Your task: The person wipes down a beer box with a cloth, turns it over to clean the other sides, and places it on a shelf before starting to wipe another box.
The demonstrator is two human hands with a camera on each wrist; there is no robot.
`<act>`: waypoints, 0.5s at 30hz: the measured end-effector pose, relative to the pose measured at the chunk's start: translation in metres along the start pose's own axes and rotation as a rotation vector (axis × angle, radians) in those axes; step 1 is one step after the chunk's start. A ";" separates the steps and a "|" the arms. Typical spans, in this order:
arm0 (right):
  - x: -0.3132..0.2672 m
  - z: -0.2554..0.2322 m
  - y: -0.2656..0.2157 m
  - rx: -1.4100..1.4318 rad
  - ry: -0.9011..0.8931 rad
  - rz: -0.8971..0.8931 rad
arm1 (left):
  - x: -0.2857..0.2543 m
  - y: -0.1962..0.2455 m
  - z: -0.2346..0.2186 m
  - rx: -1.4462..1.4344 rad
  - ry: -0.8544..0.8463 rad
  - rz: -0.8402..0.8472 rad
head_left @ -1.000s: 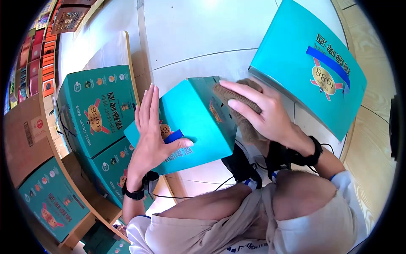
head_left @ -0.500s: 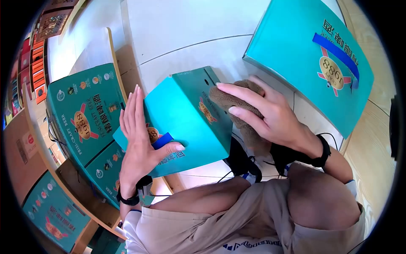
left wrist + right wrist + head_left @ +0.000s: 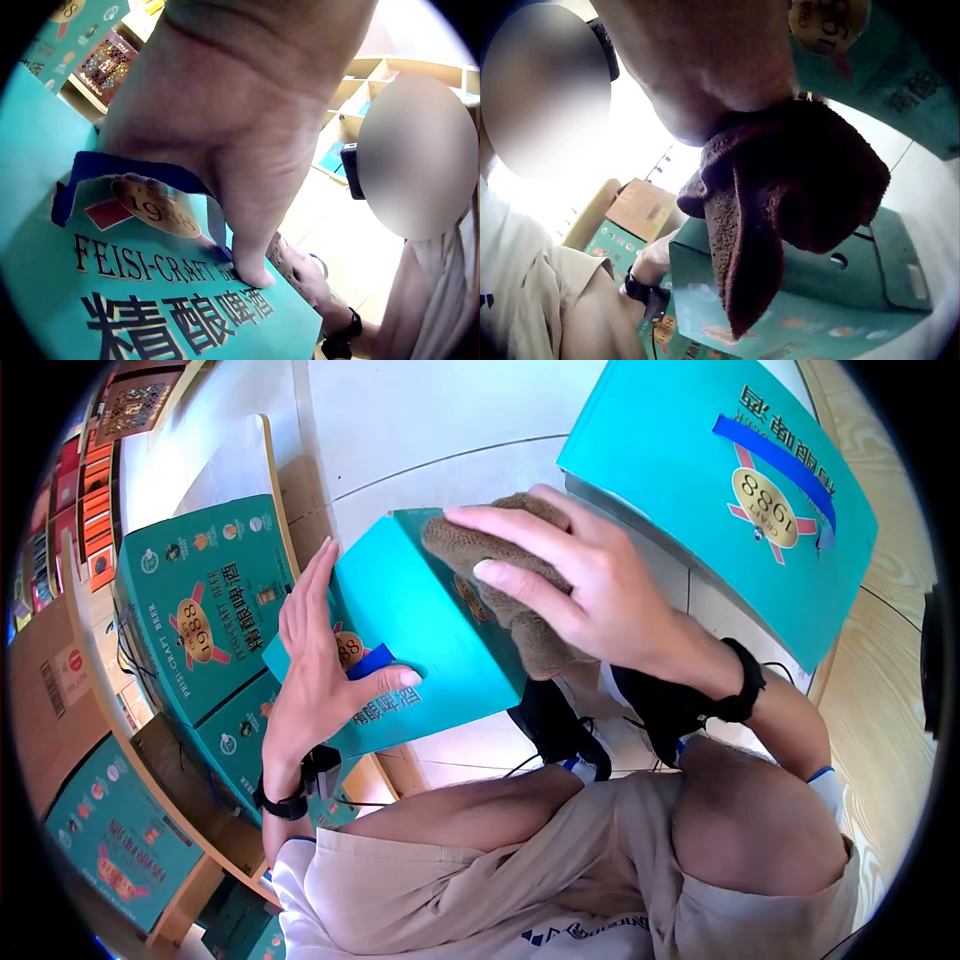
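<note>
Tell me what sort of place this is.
Probably a shop or its stockroom: shelving with compartments, brightly coloured packages lined up, and several matching teal beer cartons.

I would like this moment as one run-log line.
left hand: open, on teal box | right hand: holds brown cloth at that box, contact unclear | second teal box: nearby, untouched

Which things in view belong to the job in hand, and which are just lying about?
In use:
teal box under left hand
brown cloth in right hand

Apparently lying about:
separate teal box at right
teal boxes at left
brown carton
</note>
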State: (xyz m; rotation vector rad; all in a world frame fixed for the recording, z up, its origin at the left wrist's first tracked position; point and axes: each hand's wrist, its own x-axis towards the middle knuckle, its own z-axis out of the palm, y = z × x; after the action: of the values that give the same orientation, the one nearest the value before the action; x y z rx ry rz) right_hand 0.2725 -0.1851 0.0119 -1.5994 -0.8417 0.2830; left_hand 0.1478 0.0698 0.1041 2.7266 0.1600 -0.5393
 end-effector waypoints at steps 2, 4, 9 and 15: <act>0.000 0.006 0.001 0.017 0.025 0.004 | 0.002 -0.002 0.002 0.003 0.016 0.002; -0.004 0.016 0.003 0.024 0.040 -0.010 | -0.001 -0.001 0.004 -0.004 0.015 -0.008; -0.005 0.031 0.008 0.069 0.040 -0.021 | -0.003 -0.004 0.006 -0.008 0.018 -0.025; -0.009 0.040 0.012 0.093 0.082 -0.025 | 0.000 -0.002 0.006 -0.033 -0.002 -0.050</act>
State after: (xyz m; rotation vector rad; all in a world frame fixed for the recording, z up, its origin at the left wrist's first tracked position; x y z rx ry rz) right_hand 0.2457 -0.1602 -0.0114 -1.5030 -0.7740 0.2341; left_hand 0.1454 0.0691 0.0985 2.6962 0.2352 -0.5491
